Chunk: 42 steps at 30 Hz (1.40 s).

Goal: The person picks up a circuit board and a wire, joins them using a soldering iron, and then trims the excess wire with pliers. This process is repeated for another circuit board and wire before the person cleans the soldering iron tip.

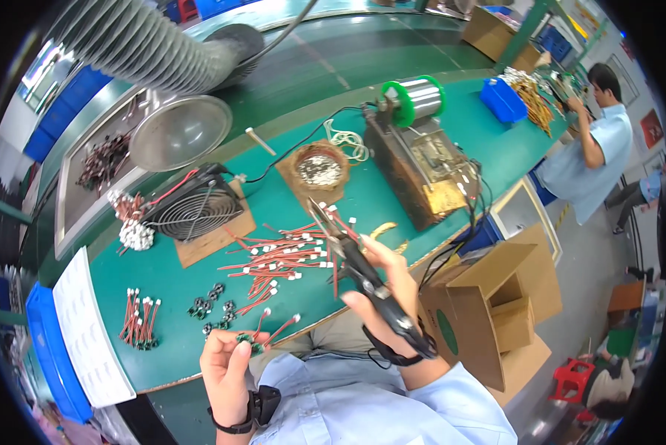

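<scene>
In a grey-floored workroom (581, 259), a green counter (173, 360) stands beside a cardboard box (463, 300) bearing a green oval (446, 331), an illegibly printed sheet (88, 326) at its left, the fingers of the right hand (399, 295) wrapped round a black tool (373, 285), those of the left hand (225, 371) pinching a wired circuit board (254, 345) at its near edge.

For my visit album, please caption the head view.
Left fingers hold a green wired board; right fingers grip a black tool.

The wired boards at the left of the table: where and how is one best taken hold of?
Probably by its small board, coming from the person's side: the boards lie at the near end, while thin red wires run away to white connectors.
</scene>
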{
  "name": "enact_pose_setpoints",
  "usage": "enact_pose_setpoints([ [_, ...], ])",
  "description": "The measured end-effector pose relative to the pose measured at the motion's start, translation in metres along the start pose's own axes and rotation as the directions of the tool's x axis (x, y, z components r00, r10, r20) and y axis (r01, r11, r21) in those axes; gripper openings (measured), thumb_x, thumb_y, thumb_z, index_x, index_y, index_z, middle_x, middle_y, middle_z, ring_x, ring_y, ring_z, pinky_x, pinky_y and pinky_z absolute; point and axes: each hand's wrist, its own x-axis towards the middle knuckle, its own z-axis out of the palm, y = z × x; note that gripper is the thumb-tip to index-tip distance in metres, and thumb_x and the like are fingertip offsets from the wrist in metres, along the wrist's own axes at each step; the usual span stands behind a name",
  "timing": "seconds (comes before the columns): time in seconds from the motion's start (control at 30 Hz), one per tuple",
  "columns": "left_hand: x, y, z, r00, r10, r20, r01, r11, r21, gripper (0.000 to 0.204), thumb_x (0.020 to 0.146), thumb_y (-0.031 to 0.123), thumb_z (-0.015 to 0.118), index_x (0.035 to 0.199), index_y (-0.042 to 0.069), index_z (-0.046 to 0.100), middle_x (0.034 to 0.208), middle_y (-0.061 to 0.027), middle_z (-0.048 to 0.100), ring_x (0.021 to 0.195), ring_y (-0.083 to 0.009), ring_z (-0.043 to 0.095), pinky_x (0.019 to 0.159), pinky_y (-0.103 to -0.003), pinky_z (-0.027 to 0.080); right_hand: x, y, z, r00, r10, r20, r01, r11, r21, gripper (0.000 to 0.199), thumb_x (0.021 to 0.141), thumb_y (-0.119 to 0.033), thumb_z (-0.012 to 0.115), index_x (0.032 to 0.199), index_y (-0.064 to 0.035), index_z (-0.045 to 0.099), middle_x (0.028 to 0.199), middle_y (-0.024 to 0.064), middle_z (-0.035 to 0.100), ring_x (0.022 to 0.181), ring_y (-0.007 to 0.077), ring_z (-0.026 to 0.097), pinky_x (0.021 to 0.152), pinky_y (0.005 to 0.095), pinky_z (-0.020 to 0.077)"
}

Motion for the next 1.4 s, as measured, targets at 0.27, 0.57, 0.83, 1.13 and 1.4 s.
enact_pose_setpoints([
  [0.27, 0.013, -0.008, -0.002, 1.000, 0.013, 0.005, -0.012, 0.988, -0.156, 0.006, 0.090, 0.001, 0.054, 0.092, 0.001, 0.048, 0.098, -0.0171, 0.066, 0.089, -0.0206, 0.064, 0.083, -0.034, 0.048, -0.040, 0.001, -0.024, 0.981, -0.153, 0.119, 0.118, 0.959, 0.256, 0.051, 0.069, -0.029, 0.079, 0.109, -0.0039, 0.060, 0.085, 0.0035, 0.063, 0.075, 0.0177, 0.058, 0.078, 0.0362, 0.0382],
  [0.57, 0.010, -0.005, -0.010, 0.996, 0.056, 0.066, -0.046, 0.988, -0.149, 0.005, 0.092, 0.000, 0.052, 0.093, 0.001, 0.047, 0.096, -0.0139, 0.066, 0.099, -0.0202, 0.063, 0.084, -0.030, 0.047, -0.053, -0.014, -0.025, 0.910, -0.304, 0.281, 0.236, 0.939, 0.251, 0.042, 0.070, -0.042, 0.075, 0.097, -0.0113, 0.065, 0.068, -0.0025, 0.063, 0.058, 0.0131, 0.059, 0.076, 0.0368, 0.0340],
  [0.83, 0.004, -0.004, -0.015, 0.996, 0.057, 0.064, -0.049, 0.992, -0.120, 0.007, 0.091, -0.001, 0.054, 0.091, 0.001, 0.048, 0.084, -0.0066, 0.062, 0.098, -0.0197, 0.064, 0.081, -0.028, 0.046, -0.051, -0.019, -0.023, 0.877, -0.330, 0.348, 0.259, 0.937, 0.235, 0.043, 0.070, -0.042, 0.075, 0.098, -0.0114, 0.066, 0.068, -0.0022, 0.063, 0.057, 0.0131, 0.058, 0.075, 0.0363, 0.0328],
  [1.13, 0.003, -0.004, -0.017, 0.996, 0.035, 0.084, -0.031, 0.998, -0.056, 0.004, 0.091, 0.000, 0.052, 0.094, 0.000, 0.049, 0.098, -0.0133, 0.065, 0.097, -0.0242, 0.064, 0.085, -0.036, 0.049, -0.052, -0.019, -0.020, 0.875, -0.338, 0.347, 0.274, 0.936, 0.221, 0.043, 0.070, -0.043, 0.075, 0.097, -0.0121, 0.066, 0.067, -0.0024, 0.062, 0.056, 0.0129, 0.058, 0.072, 0.0360, 0.0328],
  [1.4, 0.003, -0.006, -0.018, 0.996, 0.020, 0.083, -0.017, 0.999, -0.037, 0.005, 0.090, 0.000, 0.052, 0.094, -0.001, 0.049, 0.099, -0.0128, 0.064, 0.097, -0.0235, 0.064, 0.086, -0.037, 0.049, -0.052, -0.021, -0.019, 0.879, -0.338, 0.335, 0.279, 0.936, 0.214, 0.042, 0.070, -0.042, 0.075, 0.098, -0.0123, 0.066, 0.066, -0.0023, 0.062, 0.055, 0.0134, 0.058, 0.072, 0.0354, 0.0333],
])
